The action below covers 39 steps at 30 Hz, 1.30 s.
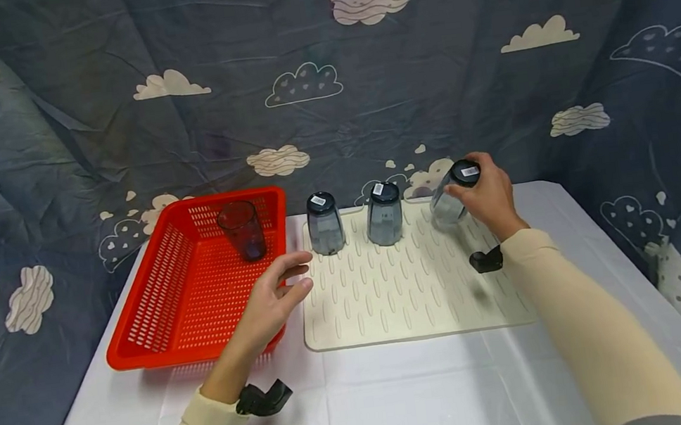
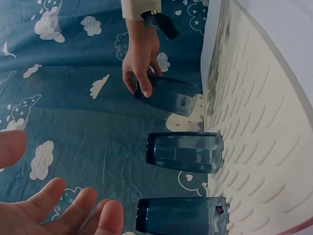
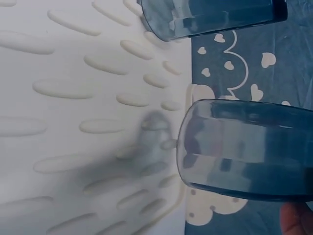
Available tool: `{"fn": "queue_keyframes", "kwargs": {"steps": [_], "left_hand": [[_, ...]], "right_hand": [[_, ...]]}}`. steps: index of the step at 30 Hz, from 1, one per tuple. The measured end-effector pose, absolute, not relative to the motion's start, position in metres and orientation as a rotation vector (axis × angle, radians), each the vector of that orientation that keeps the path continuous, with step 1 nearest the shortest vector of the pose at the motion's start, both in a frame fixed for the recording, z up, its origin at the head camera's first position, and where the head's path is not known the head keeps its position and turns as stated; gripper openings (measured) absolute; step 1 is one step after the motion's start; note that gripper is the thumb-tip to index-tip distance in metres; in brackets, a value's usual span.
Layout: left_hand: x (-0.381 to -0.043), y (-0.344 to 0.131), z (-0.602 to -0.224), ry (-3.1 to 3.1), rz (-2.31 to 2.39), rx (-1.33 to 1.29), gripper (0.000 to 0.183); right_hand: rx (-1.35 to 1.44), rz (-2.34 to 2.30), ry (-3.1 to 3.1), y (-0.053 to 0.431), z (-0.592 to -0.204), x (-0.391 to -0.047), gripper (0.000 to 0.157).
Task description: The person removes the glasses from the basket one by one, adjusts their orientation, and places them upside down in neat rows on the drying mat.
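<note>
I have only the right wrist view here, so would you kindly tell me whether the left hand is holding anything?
Observer: The left hand holds nothing, as the head view shows.
Operator: Thank you. Besides the held glass, I see one standing glass; is there another upside down on the mat?
Observer: Yes, a second glass stands upside down toward the left end of it.
Operator: Understood, and is there any glass off the mat?
Observer: A further glass is inside a red basket, to the left of the mat.
</note>
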State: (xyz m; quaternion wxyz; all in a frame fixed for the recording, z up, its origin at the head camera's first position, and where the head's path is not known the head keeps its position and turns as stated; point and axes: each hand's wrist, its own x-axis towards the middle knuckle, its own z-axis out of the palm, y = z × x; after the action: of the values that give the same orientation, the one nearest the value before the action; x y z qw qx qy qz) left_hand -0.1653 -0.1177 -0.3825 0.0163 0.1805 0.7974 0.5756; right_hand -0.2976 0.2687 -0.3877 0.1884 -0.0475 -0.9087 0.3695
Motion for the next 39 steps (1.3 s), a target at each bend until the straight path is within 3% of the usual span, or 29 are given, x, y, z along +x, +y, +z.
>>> {"fn": "queue_keyframes", "kwargs": {"steps": [39], "left_hand": [[-0.166,-0.116,-0.385,2.413,1.818,0.567,0.038]], "right_hand": [[-0.131,1.079,-2.614,0.255,-0.417,-0.308,0.071]]}}
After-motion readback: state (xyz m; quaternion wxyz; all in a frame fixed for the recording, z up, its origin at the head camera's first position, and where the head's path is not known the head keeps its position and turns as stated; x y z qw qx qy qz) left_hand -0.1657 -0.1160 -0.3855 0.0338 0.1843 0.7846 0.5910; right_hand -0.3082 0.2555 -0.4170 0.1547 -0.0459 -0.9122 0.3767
